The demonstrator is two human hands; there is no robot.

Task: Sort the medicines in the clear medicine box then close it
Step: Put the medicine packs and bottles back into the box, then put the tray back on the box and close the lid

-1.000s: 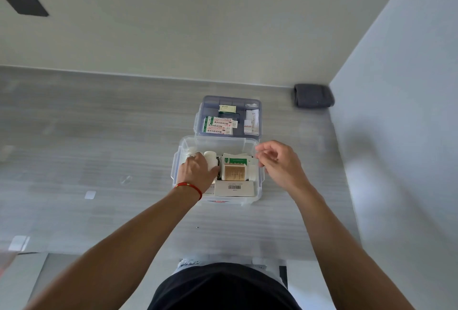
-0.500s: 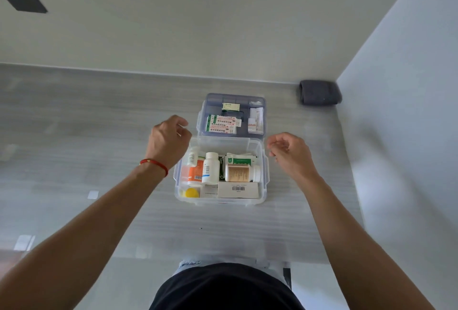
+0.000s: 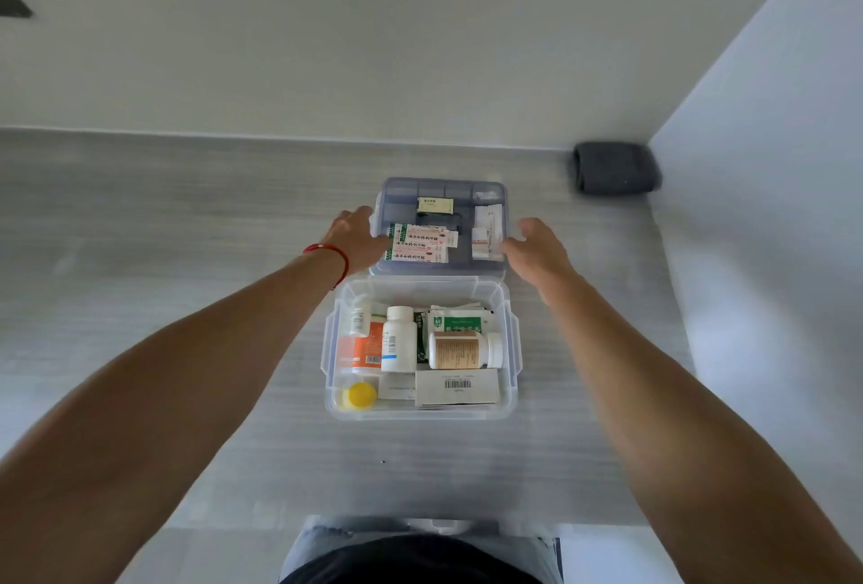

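Flanking the blue tray (image 3: 401, 209), left hand (image 3: 355, 235) and right hand (image 3: 537, 252) unclenched, grasping nothing; lift level onto clear box (image 3: 509, 350) nearer.

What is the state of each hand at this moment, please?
Left hand: open, fingers at the left edge of the blue-grey compartment tray, nothing held.
Right hand: open, at the tray's right edge, nothing held.
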